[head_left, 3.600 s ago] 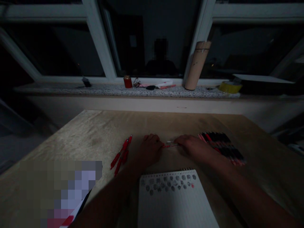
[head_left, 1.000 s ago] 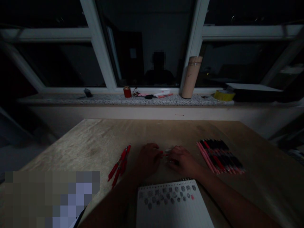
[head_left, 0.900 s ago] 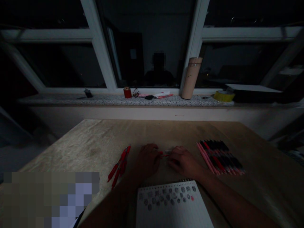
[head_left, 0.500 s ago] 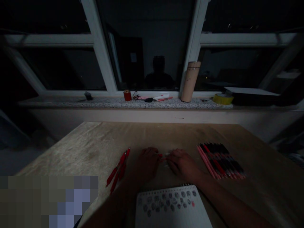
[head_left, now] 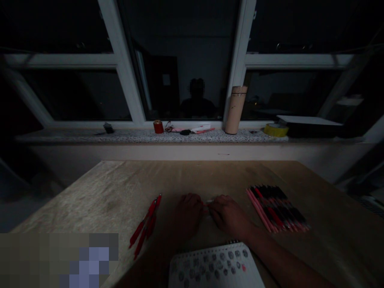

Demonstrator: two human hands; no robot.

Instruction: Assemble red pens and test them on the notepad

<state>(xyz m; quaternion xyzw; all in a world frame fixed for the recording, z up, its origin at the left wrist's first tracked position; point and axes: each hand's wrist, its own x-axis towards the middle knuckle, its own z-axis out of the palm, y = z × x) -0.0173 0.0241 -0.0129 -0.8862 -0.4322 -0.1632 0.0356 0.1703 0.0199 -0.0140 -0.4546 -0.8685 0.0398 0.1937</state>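
Note:
My left hand and my right hand are close together over the table, fingers curled inward. Between their fingertips shows a bit of a red pen, pinched from both sides. A pale, shiny piece lies by the right fingertips, too dim to make out. Left of my left hand, several red pens lie loosely crossed. Below my wrists a spiral notebook lies open, its page bearing rows of dark round marks and one red mark.
Right of my right hand lies a row of pink, black and red pencils or pens. Behind the wooden table, the speckled windowsill carries a tan flask, yellow tape roll, red jar and dark box.
The view has tipped upward slightly, so everything sits lower in the picture. Both hands stay together at the same spot, and less red shows between their fingers.

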